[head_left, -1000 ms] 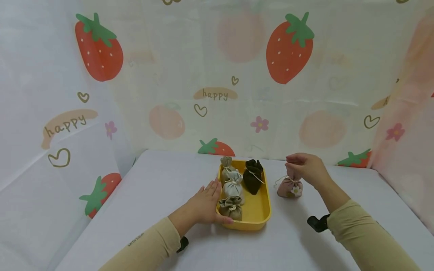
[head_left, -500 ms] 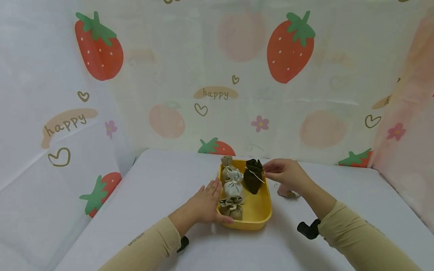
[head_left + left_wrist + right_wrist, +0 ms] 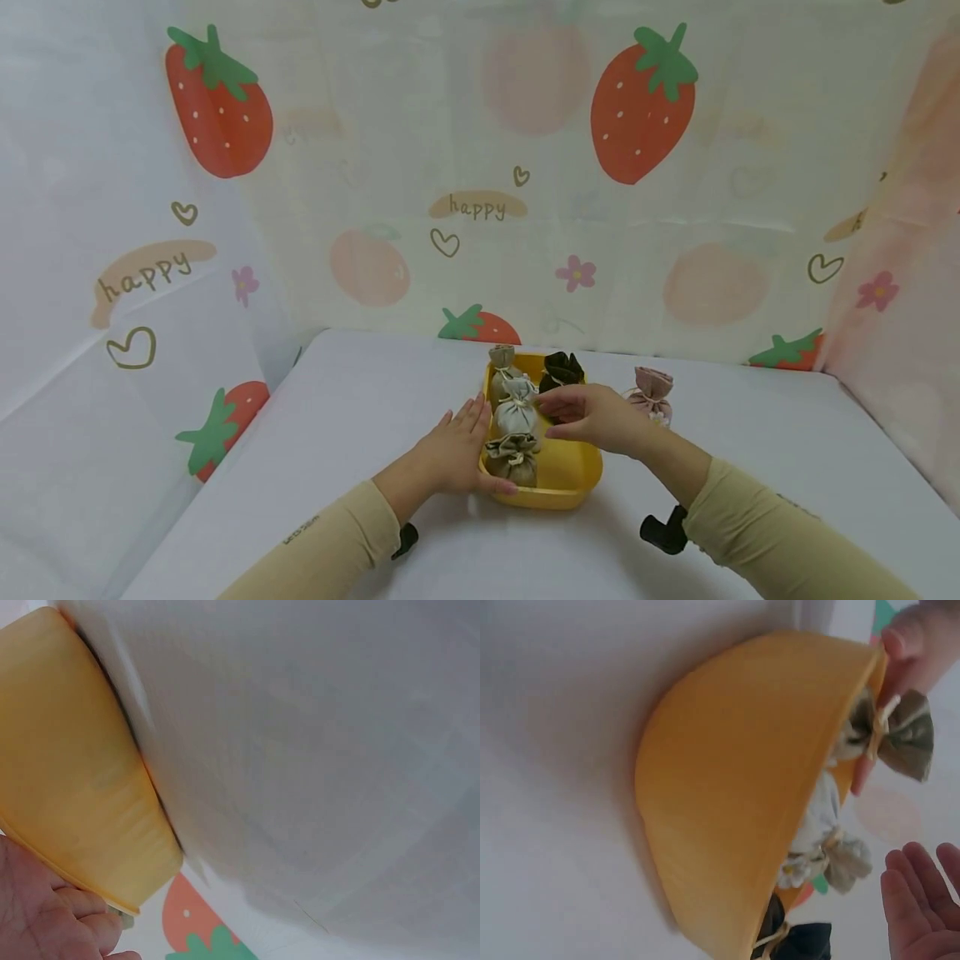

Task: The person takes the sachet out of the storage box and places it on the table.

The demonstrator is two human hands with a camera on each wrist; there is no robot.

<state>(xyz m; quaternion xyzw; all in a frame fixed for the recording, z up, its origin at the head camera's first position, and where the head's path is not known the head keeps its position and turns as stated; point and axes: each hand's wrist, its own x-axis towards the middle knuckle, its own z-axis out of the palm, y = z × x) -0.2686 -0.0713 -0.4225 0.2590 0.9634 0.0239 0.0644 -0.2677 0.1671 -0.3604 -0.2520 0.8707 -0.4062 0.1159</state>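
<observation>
We see the right hand (image 3: 600,421) above the yellow tray (image 3: 566,467), fingers extended, thumb apart from them, holding nothing. Its fingertips come just beside the white bag (image 3: 514,417), with a gap showing between them in the right wrist view. The black bag (image 3: 561,367) stands behind that hand, partly covered by it. Our left hand (image 3: 450,454) lies along the tray's left side, fingers fairly straight and touching the rim, thumb at the near corner.

The tray looks like smooth plastic, deep-walled with rounded corners. The bags are soft cloth, plump below, tied with thin cord and gathered into ruffled tops. The front khaki bag (image 3: 512,467), the white one and the back khaki bag (image 3: 502,358) line up along the left side. Outside, to the tray's right, we find the pink bag (image 3: 652,385), its base hidden by our right hand.

A second ago that hand was at the pink bag's top; now it has moved left over the tray, while our left hand has stayed put
</observation>
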